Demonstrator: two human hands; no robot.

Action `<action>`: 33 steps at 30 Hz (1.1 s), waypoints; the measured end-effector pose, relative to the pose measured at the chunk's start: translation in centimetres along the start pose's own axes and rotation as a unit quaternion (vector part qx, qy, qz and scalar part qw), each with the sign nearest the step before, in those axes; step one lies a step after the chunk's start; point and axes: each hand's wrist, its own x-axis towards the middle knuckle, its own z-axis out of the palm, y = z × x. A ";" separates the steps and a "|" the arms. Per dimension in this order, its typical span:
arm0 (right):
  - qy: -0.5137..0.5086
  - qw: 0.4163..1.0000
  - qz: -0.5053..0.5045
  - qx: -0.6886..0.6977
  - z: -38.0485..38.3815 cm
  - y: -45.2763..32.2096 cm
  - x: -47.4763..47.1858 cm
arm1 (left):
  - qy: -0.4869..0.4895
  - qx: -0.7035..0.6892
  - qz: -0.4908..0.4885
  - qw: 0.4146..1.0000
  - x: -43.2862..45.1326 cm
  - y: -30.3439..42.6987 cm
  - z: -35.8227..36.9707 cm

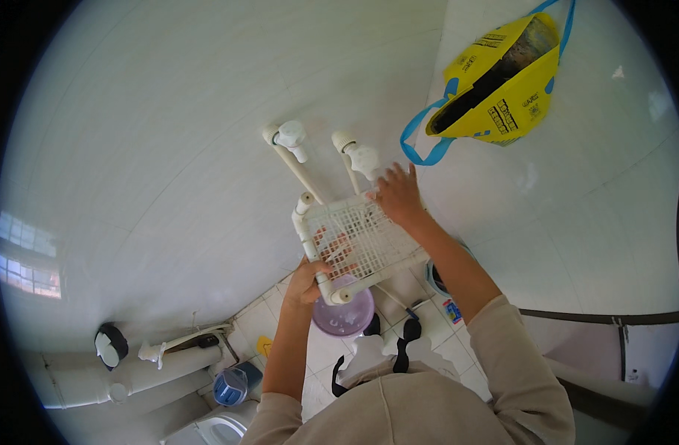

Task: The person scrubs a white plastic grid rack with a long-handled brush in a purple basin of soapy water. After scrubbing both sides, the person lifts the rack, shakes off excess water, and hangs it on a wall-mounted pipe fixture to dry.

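A white plastic grid rack with a tubular frame is held up in front of me, tilted, above a purple plastic basin. My left hand grips the rack's left side, its thumb on the near face and its other fingers showing through the grid. Over the rack's far right edge lies my right hand, fingers spread and slightly blurred; its fingertips touch or nearly touch the grid. Just beyond it are two white valves with knobs and pale pipes on the wall.
A yellow bag with blue handles hangs on the wall at upper right. A toilet, a blue container and a large white pipe stand at lower left. A bucket is partly hidden behind my right forearm.
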 end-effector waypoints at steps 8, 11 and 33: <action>-0.020 0.983 -0.008 0.184 3.3 -4.2 -2.3 | -0.023 -0.001 -0.026 0.999 3.1 -1.9 0.8; -0.090 0.973 -0.034 0.212 2.0 -4.5 -4.2 | -0.025 -0.008 -0.006 1.000 3.8 -2.3 1.0; 0.069 0.558 0.499 0.659 6.9 -5.5 -8.4 | 0.044 -0.125 0.093 0.987 5.2 -5.7 -2.0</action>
